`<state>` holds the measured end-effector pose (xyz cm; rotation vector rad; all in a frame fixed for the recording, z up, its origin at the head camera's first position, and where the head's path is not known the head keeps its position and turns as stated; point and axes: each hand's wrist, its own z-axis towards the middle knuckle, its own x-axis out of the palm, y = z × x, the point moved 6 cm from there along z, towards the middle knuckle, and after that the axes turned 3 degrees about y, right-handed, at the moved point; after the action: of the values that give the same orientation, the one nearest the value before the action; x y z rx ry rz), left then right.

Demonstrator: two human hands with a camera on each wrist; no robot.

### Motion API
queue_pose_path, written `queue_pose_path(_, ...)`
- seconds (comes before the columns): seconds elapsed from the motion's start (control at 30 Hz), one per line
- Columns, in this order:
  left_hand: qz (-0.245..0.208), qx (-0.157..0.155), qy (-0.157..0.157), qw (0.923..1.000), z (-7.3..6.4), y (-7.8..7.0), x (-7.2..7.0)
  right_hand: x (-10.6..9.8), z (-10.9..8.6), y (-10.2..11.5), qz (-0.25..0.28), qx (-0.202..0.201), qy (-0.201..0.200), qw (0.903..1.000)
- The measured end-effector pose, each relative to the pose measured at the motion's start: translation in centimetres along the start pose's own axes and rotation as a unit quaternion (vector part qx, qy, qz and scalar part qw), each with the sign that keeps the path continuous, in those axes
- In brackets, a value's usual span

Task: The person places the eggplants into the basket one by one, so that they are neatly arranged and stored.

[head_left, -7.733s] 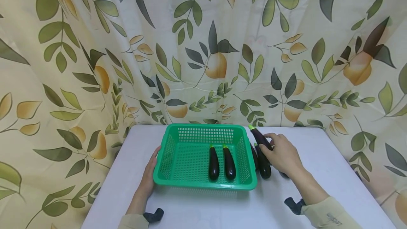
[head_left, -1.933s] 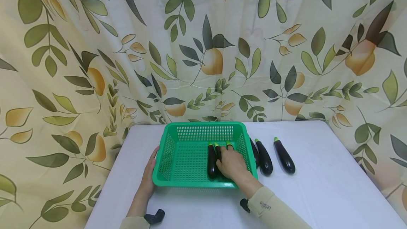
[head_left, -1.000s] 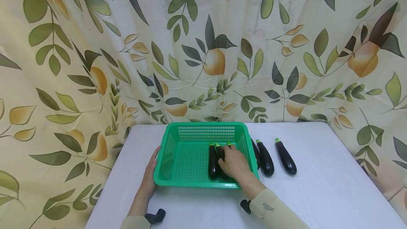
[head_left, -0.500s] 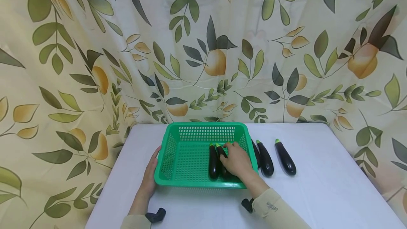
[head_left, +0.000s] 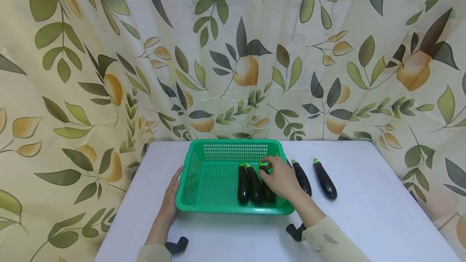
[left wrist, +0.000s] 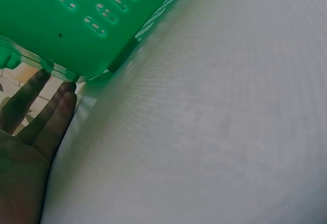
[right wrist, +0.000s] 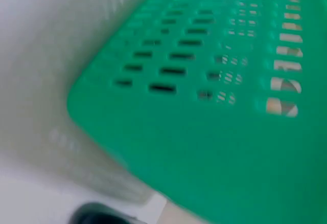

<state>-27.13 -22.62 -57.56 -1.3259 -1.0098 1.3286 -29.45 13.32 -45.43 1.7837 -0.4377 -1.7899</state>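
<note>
Three dark eggplants lie side by side in the green plastic basket (head_left: 207, 211): a left eggplant (head_left: 243, 185), a middle eggplant (head_left: 256, 187) and a right eggplant (head_left: 268, 192). My right hand (head_left: 281, 177) is over the basket's right side, thumb and forefinger apart beside the right eggplant's green stem end, which it partly covers. That hand does not show in the right wrist view, where the basket wall (right wrist: 194, 132) fills much of the picture. With fingers extended, my left hand (left wrist: 30, 147) touches the basket's left side; its thumb is hidden.
Right of the basket on the white table (head_left: 233, 237) lie a near eggplant (head_left: 302, 178) and a farther eggplant (head_left: 325, 180). A sliver of another eggplant (head_left: 289, 163) shows behind my right hand. A leaf-and-fruit patterned curtain (head_left: 233, 64) hangs behind the table.
An eggplant my right hand held over the basket's right edge earlier now lies inside. My right hand has drawn back to the right, uncovering the eggplants. The left hand stays at the basket.
</note>
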Motion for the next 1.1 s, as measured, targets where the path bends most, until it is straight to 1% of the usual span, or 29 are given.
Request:
queue_pose_path(0.1, -0.007, 0.002, 0.007, 0.9999, -0.2, -0.5, 0.0, -1.0, -0.2, -0.3, -0.013, -0.001, -0.008, 0.9999)
queue_pose_path(0.27, -0.013, 0.000, 0.014, 0.9998, -0.6, -2.2, 0.1, -2.5, -0.3, -1.1, -0.023, -0.002, -0.024, 0.9994)
queue_pose_path(0.37, -0.009, -0.004, 0.017, 0.9998, -1.0, -2.9, 0.2, -3.3, -0.3, -1.7, -0.032, -0.003, -0.032, 0.9990)
queue_pose_path(0.43, -0.008, -0.008, 0.016, 0.9998, -1.1, -3.0, 0.2, -3.9, -0.3, -2.2, -0.038, -0.002, -0.036, 0.9986)
queue_pose_path(0.67, -0.013, 0.004, 0.016, 0.9998, -1.0, -3.2, 0.1, -5.6, -0.4, -4.0, -0.063, 0.003, -0.042, 0.9971)
queue_pose_path(0.9, -0.013, 0.008, 0.013, 0.9998, -1.0, -3.2, 0.1, -7.0, -0.6, -5.8, -0.070, 0.015, -0.055, 0.9959)
queue_pose_path(1.1, -0.014, 0.007, 0.013, 0.9998, -1.0, -3.2, 0.0, -7.9, -0.7, -7.1, -0.081, 0.018, -0.055, 0.9951)
